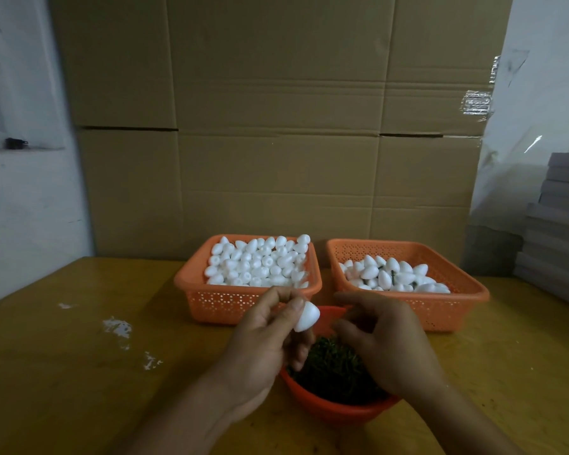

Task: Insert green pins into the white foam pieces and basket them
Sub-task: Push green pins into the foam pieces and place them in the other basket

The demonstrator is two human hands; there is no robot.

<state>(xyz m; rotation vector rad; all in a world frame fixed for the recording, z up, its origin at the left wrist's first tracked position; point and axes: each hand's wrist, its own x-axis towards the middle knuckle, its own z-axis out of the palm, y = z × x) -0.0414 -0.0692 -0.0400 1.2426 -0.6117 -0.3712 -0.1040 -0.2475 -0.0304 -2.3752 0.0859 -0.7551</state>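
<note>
Progress, judged from the baskets: the right basket (467,292) beyond the round bowl (335,410) holds a partial layer of foam pieces, some showing green stems — finished work. The left basket (211,300) beside it is heaped with plain pieces, so most remains.

Left hand (263,339) pinches one foam piece (306,316) above the bowl of green pins (334,369). Right hand (385,336) is curled above the bowl — whether it holds a pin, I cannot tell.

two orange baskets (224,303) (454,307), one orange bowl (335,412), two hands (263,339) (388,339)
</note>
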